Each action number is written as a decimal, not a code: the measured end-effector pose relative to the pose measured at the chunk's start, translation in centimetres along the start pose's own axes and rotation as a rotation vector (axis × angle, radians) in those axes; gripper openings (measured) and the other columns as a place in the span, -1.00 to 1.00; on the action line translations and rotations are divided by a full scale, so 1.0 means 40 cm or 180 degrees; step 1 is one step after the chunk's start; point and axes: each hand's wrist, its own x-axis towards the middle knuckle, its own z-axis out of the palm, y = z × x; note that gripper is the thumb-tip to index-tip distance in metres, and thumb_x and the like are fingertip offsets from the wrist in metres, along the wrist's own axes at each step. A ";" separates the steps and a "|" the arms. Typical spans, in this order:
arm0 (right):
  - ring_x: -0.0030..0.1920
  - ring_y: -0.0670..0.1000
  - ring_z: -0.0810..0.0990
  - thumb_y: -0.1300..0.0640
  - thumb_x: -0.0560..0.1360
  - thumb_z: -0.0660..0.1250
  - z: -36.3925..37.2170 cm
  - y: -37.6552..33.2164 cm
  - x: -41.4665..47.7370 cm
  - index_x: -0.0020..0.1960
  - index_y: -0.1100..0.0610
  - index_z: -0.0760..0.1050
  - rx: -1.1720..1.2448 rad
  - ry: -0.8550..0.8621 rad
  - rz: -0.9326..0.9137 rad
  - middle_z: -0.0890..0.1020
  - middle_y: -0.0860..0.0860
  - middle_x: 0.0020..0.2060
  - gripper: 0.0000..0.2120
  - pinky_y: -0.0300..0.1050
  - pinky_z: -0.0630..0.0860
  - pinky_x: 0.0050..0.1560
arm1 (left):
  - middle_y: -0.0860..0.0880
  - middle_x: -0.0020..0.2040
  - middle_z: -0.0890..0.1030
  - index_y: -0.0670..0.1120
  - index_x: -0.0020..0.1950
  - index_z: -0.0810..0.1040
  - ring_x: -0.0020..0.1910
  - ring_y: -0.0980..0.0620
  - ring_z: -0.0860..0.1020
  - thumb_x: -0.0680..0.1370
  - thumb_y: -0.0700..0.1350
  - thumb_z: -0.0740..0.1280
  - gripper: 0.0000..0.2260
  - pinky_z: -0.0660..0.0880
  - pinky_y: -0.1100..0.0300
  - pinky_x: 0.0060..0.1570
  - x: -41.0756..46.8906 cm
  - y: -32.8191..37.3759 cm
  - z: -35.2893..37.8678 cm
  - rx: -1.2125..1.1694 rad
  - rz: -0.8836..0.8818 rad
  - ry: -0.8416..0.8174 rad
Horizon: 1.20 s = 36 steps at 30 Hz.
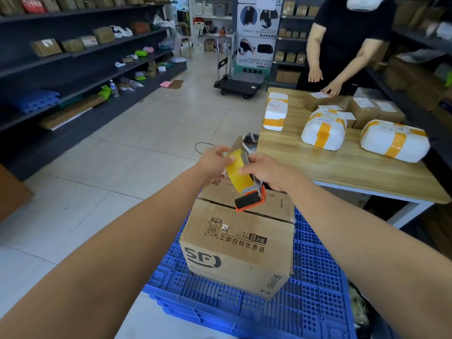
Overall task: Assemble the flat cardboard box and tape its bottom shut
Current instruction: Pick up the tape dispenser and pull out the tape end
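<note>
A brown cardboard box (238,248) with black SF print stands assembled on a blue plastic pallet (315,292), its flaps folded shut on top. Above the box I hold a tape dispenser (249,196) with an orange frame, a black roller and a yellow roll of tape (236,171). My right hand (265,171) grips the dispenser by its handle. My left hand (214,165) grips the far side of the tape roll, fingers curled on its edge. The dispenser hangs a little above the box top, not touching it.
A wooden table (342,165) to the right carries several white parcels with orange tape and small brown boxes. A person in black stands behind the table. Dark shelves with parcels line the left wall, and a platform trolley (238,85) stands on the tiled floor.
</note>
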 end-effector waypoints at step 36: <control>-0.05 0.11 0.50 0.21 0.48 0.38 0.018 0.022 0.039 0.04 0.32 0.53 0.0749 0.0444 0.0139 0.53 0.22 -0.08 -0.80 0.13 0.49 0.14 | -0.11 0.22 0.53 -0.17 0.25 0.52 0.17 -0.05 0.50 0.55 -0.23 0.30 -0.73 0.45 0.15 0.16 -0.011 -0.040 0.018 0.2073 0.1623 0.0455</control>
